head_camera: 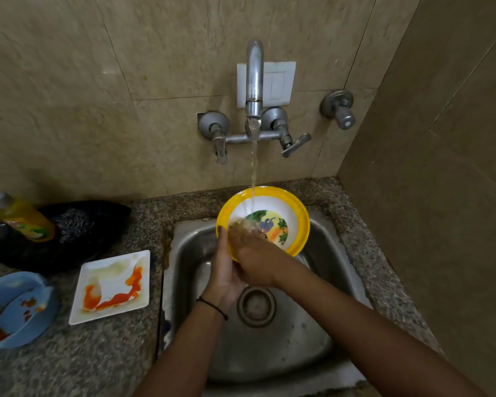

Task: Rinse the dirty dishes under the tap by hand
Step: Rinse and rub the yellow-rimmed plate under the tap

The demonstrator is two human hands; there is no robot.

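A yellow-rimmed bowl (281, 206) with a cartoon picture inside is tilted toward me over the steel sink (321, 253). Water runs from the tap (254, 78) into it. My left hand (223, 270) grips the bowl's lower left rim from beneath. My right hand (248, 247) lies inside the bowl with its fingers in the stream, blurred by the water. On the counter to the left lie a white square plate (112, 285) smeared with orange sauce and a blue bowl (15, 310) with stains.
A yellow dish-soap bottle (26, 219) and a black scrubber cloth (80, 224) sit at the back left of the granite counter (69, 362). Tap handles (294, 144) stick out below the spout. A tiled wall (427, 196) closes the right side.
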